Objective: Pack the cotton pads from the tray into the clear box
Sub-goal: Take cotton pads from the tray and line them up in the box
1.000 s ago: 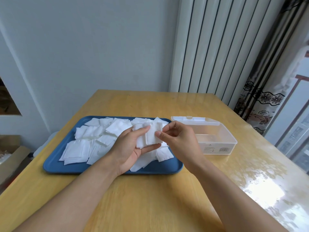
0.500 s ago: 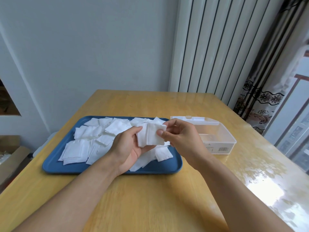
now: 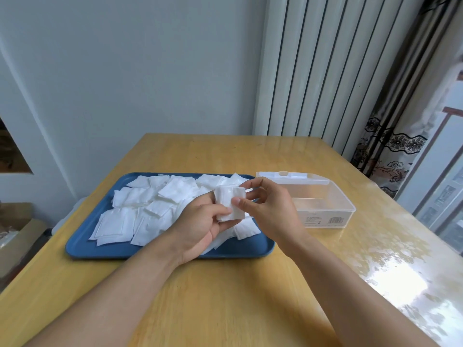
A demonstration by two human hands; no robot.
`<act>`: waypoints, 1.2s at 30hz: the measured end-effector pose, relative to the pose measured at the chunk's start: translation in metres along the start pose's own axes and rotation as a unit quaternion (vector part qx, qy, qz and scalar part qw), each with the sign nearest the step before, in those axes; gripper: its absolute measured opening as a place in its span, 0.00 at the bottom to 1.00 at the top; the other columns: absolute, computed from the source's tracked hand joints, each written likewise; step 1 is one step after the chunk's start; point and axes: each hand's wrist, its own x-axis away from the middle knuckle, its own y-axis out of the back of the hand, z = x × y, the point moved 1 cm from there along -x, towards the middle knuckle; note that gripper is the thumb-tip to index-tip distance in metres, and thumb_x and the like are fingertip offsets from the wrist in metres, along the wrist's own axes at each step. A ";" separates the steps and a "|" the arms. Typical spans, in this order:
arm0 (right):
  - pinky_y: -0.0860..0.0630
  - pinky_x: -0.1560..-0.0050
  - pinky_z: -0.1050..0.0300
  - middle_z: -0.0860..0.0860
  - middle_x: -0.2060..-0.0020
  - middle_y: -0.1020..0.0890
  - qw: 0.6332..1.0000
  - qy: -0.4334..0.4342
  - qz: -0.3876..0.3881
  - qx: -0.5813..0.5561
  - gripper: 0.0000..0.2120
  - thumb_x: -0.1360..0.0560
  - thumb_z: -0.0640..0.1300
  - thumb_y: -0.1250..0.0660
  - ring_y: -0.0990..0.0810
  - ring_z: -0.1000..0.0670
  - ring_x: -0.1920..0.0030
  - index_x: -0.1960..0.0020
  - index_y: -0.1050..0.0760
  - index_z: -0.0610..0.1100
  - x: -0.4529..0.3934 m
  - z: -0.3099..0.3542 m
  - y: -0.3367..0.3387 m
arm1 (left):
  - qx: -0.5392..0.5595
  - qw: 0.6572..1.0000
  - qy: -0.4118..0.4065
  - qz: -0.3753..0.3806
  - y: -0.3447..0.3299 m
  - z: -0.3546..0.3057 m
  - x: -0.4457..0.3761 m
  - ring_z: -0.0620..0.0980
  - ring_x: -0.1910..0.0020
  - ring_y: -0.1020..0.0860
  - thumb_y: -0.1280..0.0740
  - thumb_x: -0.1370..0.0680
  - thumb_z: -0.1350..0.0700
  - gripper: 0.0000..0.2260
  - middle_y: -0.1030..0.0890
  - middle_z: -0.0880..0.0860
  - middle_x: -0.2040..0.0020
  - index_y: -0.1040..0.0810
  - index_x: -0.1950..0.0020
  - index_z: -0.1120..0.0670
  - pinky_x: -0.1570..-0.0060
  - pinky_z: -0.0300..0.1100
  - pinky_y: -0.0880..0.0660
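Over the tray's right end, fingers of the left hand (image 3: pixel 200 221) and right hand (image 3: pixel 269 209) together pinch a small stack of cotton pads (image 3: pixel 229 202). More loose pads (image 3: pixel 150 204) cover the blue tray (image 3: pixel 82 246) below; the clear box (image 3: pixel 325 209) sits open just right on the desk (image 3: pixel 225 296).

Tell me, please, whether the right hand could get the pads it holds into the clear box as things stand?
Probably yes: the clear box lies open just beside the right hand, nothing between them.

Glossy wood table (image 3: pixel 225 296), clear plastic box (image 3: pixel 325 211)
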 end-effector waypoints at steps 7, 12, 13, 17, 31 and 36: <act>0.27 0.59 0.61 0.55 0.55 0.19 0.994 0.028 0.021 0.108 0.11 0.26 0.57 0.25 0.17 0.54 0.61 0.49 0.18 0.52 -0.003 0.002 0.009 | -0.018 1.000 0.019 -0.003 0.000 0.000 0.001 0.56 0.45 0.15 0.45 0.19 0.75 0.34 0.16 0.55 0.38 0.45 0.18 0.50 0.45 0.46 0.18; 0.31 0.63 0.65 0.58 0.63 0.20 0.998 0.042 -0.009 0.041 0.08 0.25 0.52 0.26 0.25 0.61 0.67 0.56 0.21 0.50 -0.004 0.006 0.014 | -0.028 0.999 0.011 -0.032 0.004 -0.002 -0.001 0.58 0.43 0.16 0.35 0.19 0.68 0.32 0.16 0.61 0.40 0.43 0.18 0.56 0.42 0.49 0.19; 0.29 0.61 0.62 0.58 0.62 0.20 0.998 0.044 -0.018 0.033 0.07 0.23 0.52 0.28 0.25 0.59 0.65 0.54 0.22 0.50 -0.004 0.007 0.015 | -0.016 0.998 0.011 -0.063 0.006 -0.002 -0.002 0.56 0.47 0.15 0.33 0.20 0.66 0.31 0.15 0.61 0.44 0.41 0.19 0.56 0.45 0.48 0.17; 0.26 0.53 0.64 0.61 0.47 0.20 0.987 0.117 0.031 0.105 0.13 0.17 0.41 0.37 0.22 0.60 0.52 0.38 0.24 0.57 -0.004 0.010 0.025 | 0.030 0.991 0.021 -0.125 0.011 -0.006 -0.004 0.50 0.68 0.21 0.34 0.20 0.65 0.26 0.19 0.53 0.63 0.34 0.23 0.55 0.66 0.42 0.21; 0.20 0.60 0.52 0.53 0.61 0.16 0.975 0.010 -0.098 0.201 0.04 0.23 0.45 0.32 0.16 0.50 0.59 0.49 0.20 0.48 -0.034 0.012 0.072 | 0.061 0.996 0.022 -0.064 0.013 -0.006 -0.005 0.60 0.52 0.15 0.31 0.23 0.52 0.16 0.17 0.63 0.44 0.29 0.39 0.55 0.51 0.48 0.17; 0.30 0.73 0.57 0.48 0.66 0.22 0.892 -0.090 -0.096 0.432 0.03 0.26 0.39 0.34 0.22 0.46 0.66 0.54 0.22 0.40 -0.060 -0.003 0.070 | 0.078 0.994 0.005 -0.074 0.011 -0.004 -0.005 0.65 0.44 0.16 0.31 0.21 0.56 0.21 0.19 0.66 0.39 0.32 0.29 0.54 0.48 0.51 0.17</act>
